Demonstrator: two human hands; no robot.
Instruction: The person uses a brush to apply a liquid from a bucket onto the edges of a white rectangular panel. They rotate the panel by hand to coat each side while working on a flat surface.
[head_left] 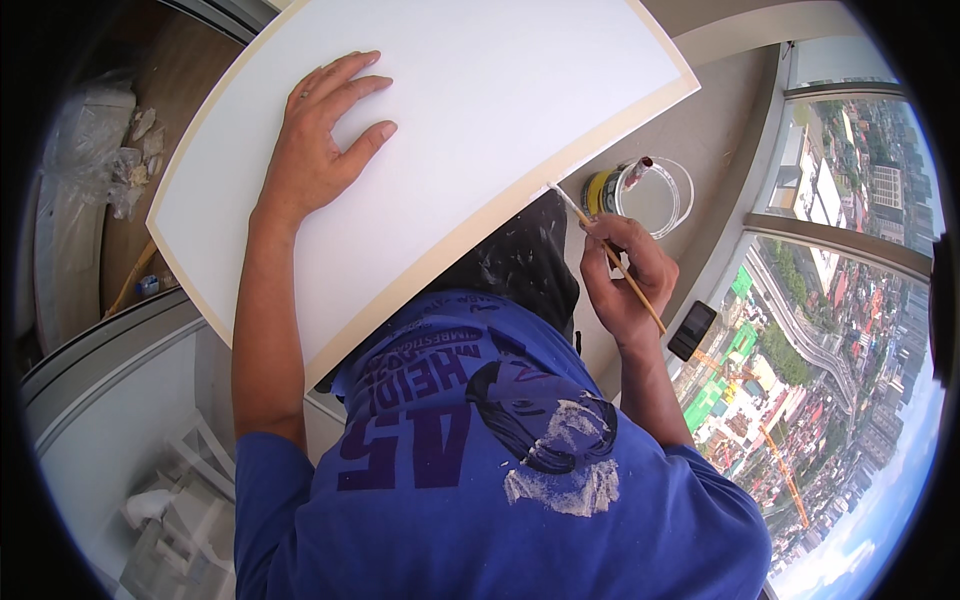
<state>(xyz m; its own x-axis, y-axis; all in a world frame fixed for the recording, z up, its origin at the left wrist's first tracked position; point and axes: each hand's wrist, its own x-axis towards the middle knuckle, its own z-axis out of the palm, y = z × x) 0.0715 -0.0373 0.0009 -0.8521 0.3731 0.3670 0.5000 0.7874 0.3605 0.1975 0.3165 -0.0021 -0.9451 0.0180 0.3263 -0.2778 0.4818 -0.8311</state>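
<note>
A large white panel [470, 110] with a beige border along its edges lies across my lap. My left hand [325, 135] rests on its white face, fingers spread and holding nothing. In my right hand [628, 275] is a thin paintbrush [638, 292] with a wooden handle, pinched between thumb and fingers. White paint coats the brush tip, which meets the panel's near right edge. Just beyond that hand stands an open paint bucket [650, 197] with pale contents, a yellow and dark label and a raised handle. A dark red-brown object leans at its rim.
On the right, tall windows [800, 225] look out over a city far below. A dark phone [692, 331] lies by the window frame. Plastic sheeting and debris [115, 150] sit at the left, past a metal-framed glass panel [130, 400].
</note>
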